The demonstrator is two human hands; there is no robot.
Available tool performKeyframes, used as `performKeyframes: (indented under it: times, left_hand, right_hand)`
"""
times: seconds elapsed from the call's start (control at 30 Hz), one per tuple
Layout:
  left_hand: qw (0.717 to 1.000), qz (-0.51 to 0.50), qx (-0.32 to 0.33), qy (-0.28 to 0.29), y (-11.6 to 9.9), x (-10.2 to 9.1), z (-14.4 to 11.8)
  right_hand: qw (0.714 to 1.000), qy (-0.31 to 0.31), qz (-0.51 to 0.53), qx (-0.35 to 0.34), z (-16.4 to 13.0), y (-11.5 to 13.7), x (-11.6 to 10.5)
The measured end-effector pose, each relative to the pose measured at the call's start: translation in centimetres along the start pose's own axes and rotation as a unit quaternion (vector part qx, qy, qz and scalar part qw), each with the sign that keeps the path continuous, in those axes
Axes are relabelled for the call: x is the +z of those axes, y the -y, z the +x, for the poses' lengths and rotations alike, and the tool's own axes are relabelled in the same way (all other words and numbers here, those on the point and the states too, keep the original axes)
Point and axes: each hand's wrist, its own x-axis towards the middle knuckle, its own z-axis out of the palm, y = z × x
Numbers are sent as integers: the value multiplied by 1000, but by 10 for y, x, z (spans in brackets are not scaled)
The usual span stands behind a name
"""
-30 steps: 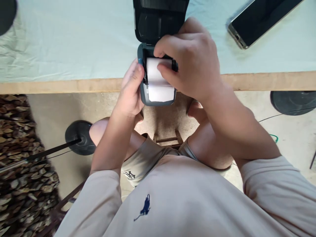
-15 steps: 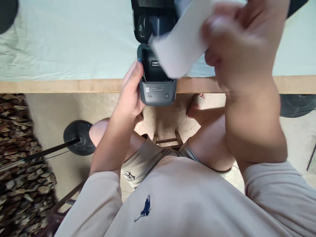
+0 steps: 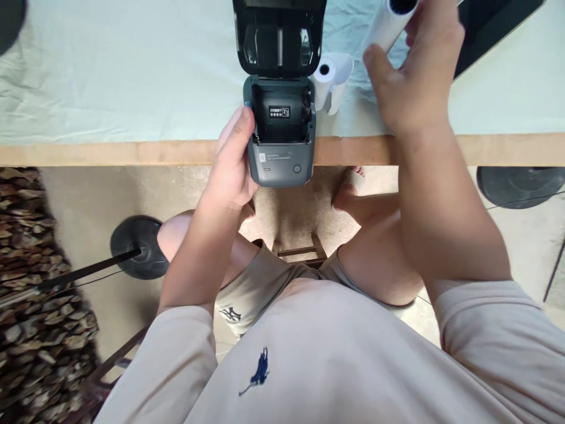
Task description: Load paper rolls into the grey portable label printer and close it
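My left hand [image 3: 236, 159] is wrapped round the left side of a dark grey portable thermal printer [image 3: 282, 162] at the table's front edge. Its black lid [image 3: 279, 50] is swung up and back, and no roll sits in the paper bay, where a small printed label shows. At the upper right, my right hand [image 3: 417, 76] grips a white paper roll [image 3: 388, 26] between thumb and fingers; the roll's dark core faces up and the top frame edge cuts it off. Another paper roll [image 3: 323, 82], its loose end curling out, stands right beside the printer.
A pale green cloth [image 3: 132, 76] covers the table, with a wooden front edge [image 3: 132, 153]. A dark flat panel [image 3: 489, 35] lies at the back right. Below are a round black stand base [image 3: 136, 247], another base [image 3: 521, 187] and a wooden stool [image 3: 298, 252].
My right hand has moved up and away from the printer. The white paper that blurred across the bay is gone from there. A loose-ended roll now shows on the table beside the printer.
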Motion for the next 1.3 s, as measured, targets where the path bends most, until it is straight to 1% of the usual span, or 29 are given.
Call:
performKeyframes:
  times: [0.03, 0.07, 0.1, 0.13, 0.17, 0.23, 0.27, 0.33, 0.47, 0.5, 0.53, 0.6, 0.67, 0.7, 0.73, 0.77, 0.8, 0.83, 0.87, 0.9, 0.97, 1.03, 1.07, 1.1, 1.13, 1.2, 1.23, 1.3]
  left_hand:
    - [1000, -5, -6, -1, -1, 0, 0]
    - [1000, -6, -13, -3, -2, 1, -1]
    - [1000, -5, -17, -6, -3, 1, -1]
    - [1000, -4, -19, -10, -3, 2, -1]
    - [1000, -4, -22, -11, -4, 2, -1]
    - [1000, -7, -21, -11, -4, 2, -1]
    - [1000, -7, -17, -9, -3, 2, -1]
    - [1000, 1, -11, -5, -2, 2, -1]
    - [1000, 17, -2, 3, -3, 5, -2]
    - [1000, 16, 0, 2, -3, 6, -3]
    - [1000, 13, 2, 0, -4, 6, -4]
    - [1000, 3, 1, -5, -4, 6, -5]
    - [1000, -3, 3, -8, -4, 5, -5]
    - [1000, -5, 5, -9, -3, 5, -5]
    - [1000, -9, 7, -9, -2, 4, -5]
    - [1000, -14, 11, -12, -1, 3, -4]
    - [1000, -20, 13, -15, -1, 2, -4]
    - [999, -28, 14, -16, 0, 2, -3]
    - [999, -34, 14, -18, 1, 1, -3]
    - [999, -39, 11, -20, 1, 2, -3]
    - [999, -37, 7, -27, 1, 3, -3]
    - [999, -24, 7, -33, 0, 5, -4]
    - [999, -15, 8, -35, -1, 6, -5]
    - [999, -5, 9, -36, -1, 6, -6]
    - [999, 3, 11, -37, -1, 6, -6]
    - [999, 10, 18, -38, 0, 6, -6]
    - [999, 8, 22, -39, 0, 5, -6]
    - [999, 0, 31, -37, 2, 4, -6]
  right_hand:
    - [998, -9, -56, 27, 0, 0, 0]
    - [995, -15, -94, 38, 0, -1, 0]
    - [993, -20, -114, 26, 0, -1, 1]
    - [992, -37, -117, -13, 0, -1, 2]
    - [989, -68, -110, -71, -1, 0, 4]
    - [969, -129, -110, -178, -5, 5, 10]
    - [959, -149, -121, -208, -8, 9, 14]
    - [951, -147, -160, -222, -15, 19, 26]
    - [954, -88, -229, -173, -23, 29, 49]
    - [954, -88, -234, -167, -23, 30, 50]
    - [953, -100, -235, -165, -22, 31, 50]
    - [952, -120, -225, -172, -19, 31, 43]
    - [964, -131, -154, -174, -14, 31, 33]
    - [973, -128, -87, -173, -11, 31, 28]
    - [975, -134, -2, -178, -8, 31, 25]
    - [966, -151, 92, -190, -6, 32, 22]
    - [948, -172, 176, -201, -4, 34, 21]
    - [930, -187, 235, -212, -3, 37, 20]
    - [916, -197, 270, -223, -4, 41, 19]
    - [915, -195, 276, -220, -7, 46, 18]
    - [931, -167, 244, -216, -17, 60, 17]
    - [951, -92, 180, -233, -28, 74, 19]
    - [960, -59, 132, -239, -33, 80, 21]
    - [967, -38, 73, -240, -37, 85, 24]
    - [973, -18, 10, -230, -39, 89, 27]
    - [977, 14, -101, -188, -40, 93, 33]
    - [977, 37, -134, -162, -38, 95, 34]
    - [976, 71, -152, -136, -36, 96, 33]
